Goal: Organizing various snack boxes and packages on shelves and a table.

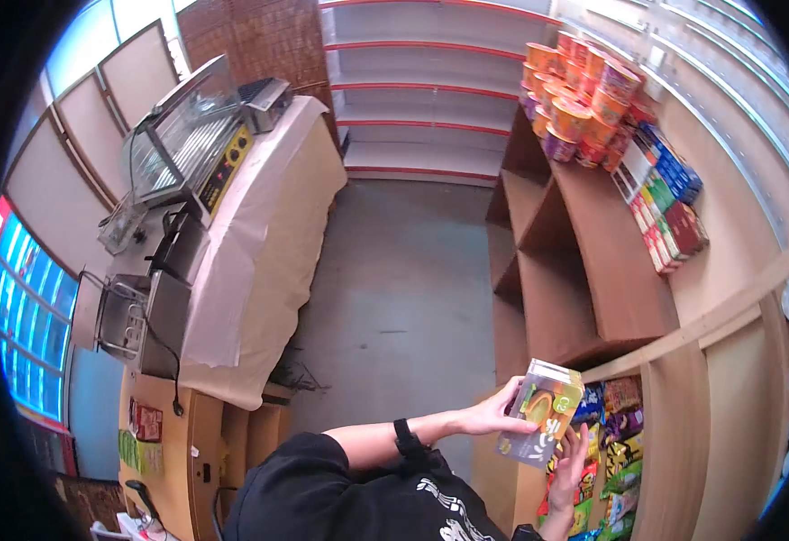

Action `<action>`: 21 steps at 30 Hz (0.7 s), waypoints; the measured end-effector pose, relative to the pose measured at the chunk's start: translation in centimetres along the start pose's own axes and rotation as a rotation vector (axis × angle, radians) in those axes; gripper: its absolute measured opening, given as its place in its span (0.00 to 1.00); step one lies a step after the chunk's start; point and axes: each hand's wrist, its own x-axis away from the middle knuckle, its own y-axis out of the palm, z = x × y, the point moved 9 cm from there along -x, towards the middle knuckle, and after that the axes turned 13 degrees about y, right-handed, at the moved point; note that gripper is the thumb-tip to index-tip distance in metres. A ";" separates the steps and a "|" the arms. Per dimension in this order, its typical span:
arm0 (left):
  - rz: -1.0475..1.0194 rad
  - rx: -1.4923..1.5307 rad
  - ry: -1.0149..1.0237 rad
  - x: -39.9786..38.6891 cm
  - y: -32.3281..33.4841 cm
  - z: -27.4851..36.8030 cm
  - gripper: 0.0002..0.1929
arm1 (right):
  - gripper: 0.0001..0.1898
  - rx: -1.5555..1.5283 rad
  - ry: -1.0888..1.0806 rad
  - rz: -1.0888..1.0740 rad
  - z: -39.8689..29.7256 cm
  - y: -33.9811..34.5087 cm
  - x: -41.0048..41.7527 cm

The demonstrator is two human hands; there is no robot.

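My left hand point(500, 410) grips a grey and yellow-green printed carton point(544, 414) by its left side, thumb across the front face. The carton is tilted and bears writing. Just below its right corner is my right hand point(568, 466), fingers apart and raised; whether a fingertip touches the carton I cannot tell. Behind and under that hand, colourful snack bags point(621, 450) lie in rows inside a wooden shelf unit point(675, 433). The hand hides part of those bags.
Stacked instant-noodle cups point(570, 118) and several small cartons point(668, 196) stand on a brown cubby shelf point(604, 270) at right. A cloth-covered counter point(266, 257) at left carries a glass-covered roller grill point(191, 149) and a deep fryer point(141, 318). Red-edged shelving point(428, 88) closes the far end.
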 end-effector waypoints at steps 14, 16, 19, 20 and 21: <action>0.185 -0.339 -0.192 2.8 -8.6 -0.2 0.53 | 0.40 -0.053 0.455 -0.571 3.4 11.9 -8.5; 0.169 -0.429 -0.227 2.0 -8.9 1.5 0.53 | 0.36 0.112 0.470 -0.593 3.7 11.7 -10.3; 0.205 -0.468 -0.235 0.7 -9.6 2.4 0.54 | 0.34 0.146 0.379 -0.596 1.9 12.3 -12.7; 0.206 -0.480 -0.229 0.2 -9.9 2.5 0.54 | 0.34 0.179 0.349 -0.608 0.9 12.5 -13.2; 0.193 -0.465 -0.295 -0.1 -10.1 1.9 0.54 | 0.32 0.186 0.311 -0.597 -0.2 12.5 -13.9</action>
